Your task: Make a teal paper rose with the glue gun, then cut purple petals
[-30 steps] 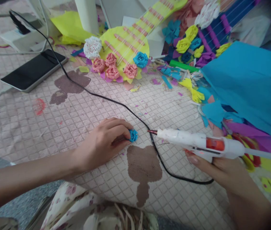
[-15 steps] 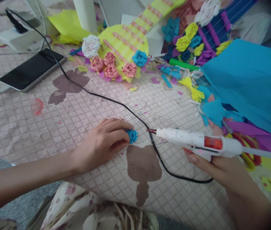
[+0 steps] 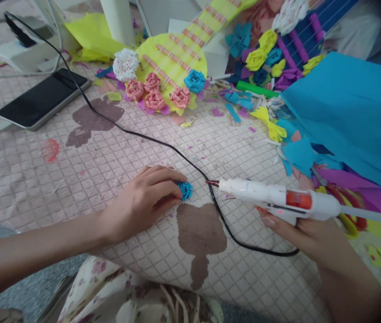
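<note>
Low over the patterned cloth, my left hand (image 3: 146, 199) pinches a small blue paper flower (image 3: 186, 191) between thumb and fingers. My right hand (image 3: 306, 237) is wrapped round the handle of a white glue gun (image 3: 251, 190), with a glue stick (image 3: 372, 215) poking out of its back end. The gun's reddish-brown nozzle points left at the blue flower, a short gap apart from it. Its black cord (image 3: 163, 142) runs across the cloth. Part of my right hand's fingers is hidden behind the gun.
A yellow paper guitar (image 3: 166, 56) with paper roses lies at the back. A phone (image 3: 44, 98) and a power strip (image 3: 25, 51) are at the left. Blue paper (image 3: 348, 112), paper scraps, scissors (image 3: 353, 215) and a green marker (image 3: 256, 89) crowd the right.
Both hands, the blue flower and the glue gun keep their places. The whole view has shifted very slightly.
</note>
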### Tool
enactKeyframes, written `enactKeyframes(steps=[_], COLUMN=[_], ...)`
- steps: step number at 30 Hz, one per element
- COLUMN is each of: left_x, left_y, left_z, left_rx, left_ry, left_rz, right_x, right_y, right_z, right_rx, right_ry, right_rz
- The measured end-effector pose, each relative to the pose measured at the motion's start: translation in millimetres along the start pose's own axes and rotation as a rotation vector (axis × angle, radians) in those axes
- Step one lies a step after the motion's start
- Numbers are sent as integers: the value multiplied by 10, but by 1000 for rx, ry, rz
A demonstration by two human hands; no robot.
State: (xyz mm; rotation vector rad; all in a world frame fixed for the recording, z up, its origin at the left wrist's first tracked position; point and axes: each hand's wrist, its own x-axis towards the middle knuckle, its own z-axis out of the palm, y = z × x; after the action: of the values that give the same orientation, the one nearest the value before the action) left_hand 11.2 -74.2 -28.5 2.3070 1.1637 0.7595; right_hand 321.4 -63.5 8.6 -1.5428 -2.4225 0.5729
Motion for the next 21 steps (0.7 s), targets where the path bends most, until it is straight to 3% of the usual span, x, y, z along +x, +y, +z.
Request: enactKeyframes(steps=[6, 13, 18, 21], left_x=[18, 28, 63, 91], left_y=[4, 8, 41, 69], left_z=[-5, 18, 20, 2], left_rx=[-17, -46, 3, 50], left_ry=[16, 43, 39, 29], left_rz=[-23, -116, -169, -162], right_x=[-2, 2, 20, 24], right_y=[-15, 19, 63, 110], right_z=[5, 0, 34, 56], right_rx=[9, -35, -35, -10], right_ry=[26, 6, 110, 118], right_rz=[28, -37, -163, -163])
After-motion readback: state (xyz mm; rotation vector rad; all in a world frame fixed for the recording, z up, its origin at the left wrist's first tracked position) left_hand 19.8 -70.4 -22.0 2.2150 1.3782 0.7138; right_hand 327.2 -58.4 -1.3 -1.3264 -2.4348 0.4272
